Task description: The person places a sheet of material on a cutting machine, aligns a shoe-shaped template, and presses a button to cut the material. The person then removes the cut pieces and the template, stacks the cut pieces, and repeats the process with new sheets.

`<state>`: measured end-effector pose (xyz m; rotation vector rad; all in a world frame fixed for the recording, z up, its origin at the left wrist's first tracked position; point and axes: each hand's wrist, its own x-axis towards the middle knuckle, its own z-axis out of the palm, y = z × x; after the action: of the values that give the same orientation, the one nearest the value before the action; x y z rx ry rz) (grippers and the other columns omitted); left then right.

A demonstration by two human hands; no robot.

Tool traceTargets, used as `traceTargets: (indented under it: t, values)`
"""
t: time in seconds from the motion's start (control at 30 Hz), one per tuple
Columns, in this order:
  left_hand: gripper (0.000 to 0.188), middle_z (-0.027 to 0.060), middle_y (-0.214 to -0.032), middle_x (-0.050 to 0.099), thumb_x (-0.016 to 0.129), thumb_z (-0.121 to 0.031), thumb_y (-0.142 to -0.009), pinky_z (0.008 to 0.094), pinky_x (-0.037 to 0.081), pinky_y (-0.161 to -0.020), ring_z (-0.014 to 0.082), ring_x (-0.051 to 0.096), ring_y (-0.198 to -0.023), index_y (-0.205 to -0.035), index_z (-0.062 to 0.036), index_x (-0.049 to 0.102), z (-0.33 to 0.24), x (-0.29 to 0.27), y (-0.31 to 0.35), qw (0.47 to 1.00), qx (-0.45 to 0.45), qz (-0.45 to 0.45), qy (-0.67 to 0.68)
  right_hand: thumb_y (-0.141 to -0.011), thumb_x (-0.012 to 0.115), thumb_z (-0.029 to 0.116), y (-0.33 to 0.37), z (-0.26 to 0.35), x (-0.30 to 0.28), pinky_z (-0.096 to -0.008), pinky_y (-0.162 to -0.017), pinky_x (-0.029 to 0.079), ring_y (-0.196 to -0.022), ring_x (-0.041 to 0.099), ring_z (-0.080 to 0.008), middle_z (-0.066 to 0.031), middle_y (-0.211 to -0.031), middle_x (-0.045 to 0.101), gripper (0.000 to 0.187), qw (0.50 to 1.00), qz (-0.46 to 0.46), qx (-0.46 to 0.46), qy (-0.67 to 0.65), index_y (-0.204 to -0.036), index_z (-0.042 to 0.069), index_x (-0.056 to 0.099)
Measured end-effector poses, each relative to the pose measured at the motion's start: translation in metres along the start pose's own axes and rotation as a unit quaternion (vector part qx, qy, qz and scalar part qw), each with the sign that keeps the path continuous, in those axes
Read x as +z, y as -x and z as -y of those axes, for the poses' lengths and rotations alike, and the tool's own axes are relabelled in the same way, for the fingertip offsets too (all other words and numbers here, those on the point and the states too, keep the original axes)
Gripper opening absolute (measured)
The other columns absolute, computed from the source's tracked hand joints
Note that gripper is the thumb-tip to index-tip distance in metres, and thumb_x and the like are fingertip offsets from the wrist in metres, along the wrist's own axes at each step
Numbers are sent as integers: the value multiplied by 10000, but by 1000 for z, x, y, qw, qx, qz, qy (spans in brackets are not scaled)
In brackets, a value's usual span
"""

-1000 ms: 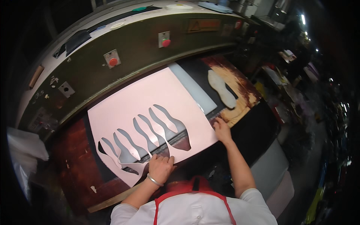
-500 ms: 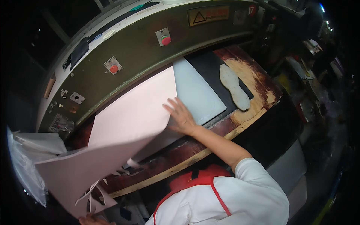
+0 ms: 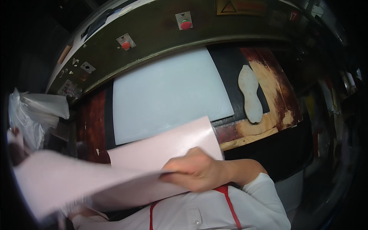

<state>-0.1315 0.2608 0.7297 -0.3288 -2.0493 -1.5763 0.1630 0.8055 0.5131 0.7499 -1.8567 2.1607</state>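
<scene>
1. Head view: the right hand (image 3: 193, 168) gripped the pink sheet (image 3: 76, 176) (fingers closed).
2. The sheet spread across the near left, nearer than the white board (image 3: 168, 92).
3. The left hand's fingers: I could not tell.

Before me, the pink sheet (image 3: 153, 151) is reflecting a soft gloss from its smooth face. The pale board (image 3: 172, 92) is looking like smooth, satin plastic; the black mat (image 3: 230, 76) is appearing matt. The wooden table (image 3: 273, 92) is showing rough, bare wood through worn red-brown coating. The green-painted machine beam (image 3: 153, 34) is displaying chipped paint. Plastic bags (image 3: 40, 111) are shining, crinkled.
</scene>
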Motion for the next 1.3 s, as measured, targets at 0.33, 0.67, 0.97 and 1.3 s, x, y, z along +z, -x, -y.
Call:
traceTargets:
  t: [0.33, 0.67, 0.97, 1.3]
  values:
    - [525, 177, -1186, 568, 667, -180, -809, 412, 451, -941, 357, 526, -1117, -1299, -114, 494, 156, 331, 143, 776, 248, 411, -409, -875, 601, 124, 158, -79, -106, -284, -695, 494, -774, 624, -133, -102, -856, 685, 235, 803, -299, 474, 200, -1013, -63, 638]
    - [428, 233, -875, 649, 579, -414, -866, 496, 497, -744, 427, 622, -825, -1055, -30, 597, 194, 162, 327, 737, -198, 341, -548, -810, 653, 102, 210, -102, -76, -321, -739, 491, -805, 643, -209, -154, -880, 678, 260, 776, -362, 404, 320, -1028, -34, 619]
    - [198, 28, -628, 584, 684, -139, -824, 252, 406, -524, 45, 468, -593, -815, 53, 633, 227, 156, 359, 945, -263, 95, -172, -835, 546, 9, 136, -80, -101, -299, -901, 444, -1014, 598, -192, -160, -1090, 647, 370, 811, -332, 327, 355, -1194, -74, 563]
    - [328, 172, -892, 640, 603, -239, -879, 412, 486, -741, 333, 607, -830, -1128, -26, 598, 254, 207, 254, 932, -63, 127, -335, -871, 632, 264, 33, -124, -185, -367, -821, 483, -919, 605, -273, -185, -1056, 613, 459, 712, -368, 229, 553, -1245, 11, 544]
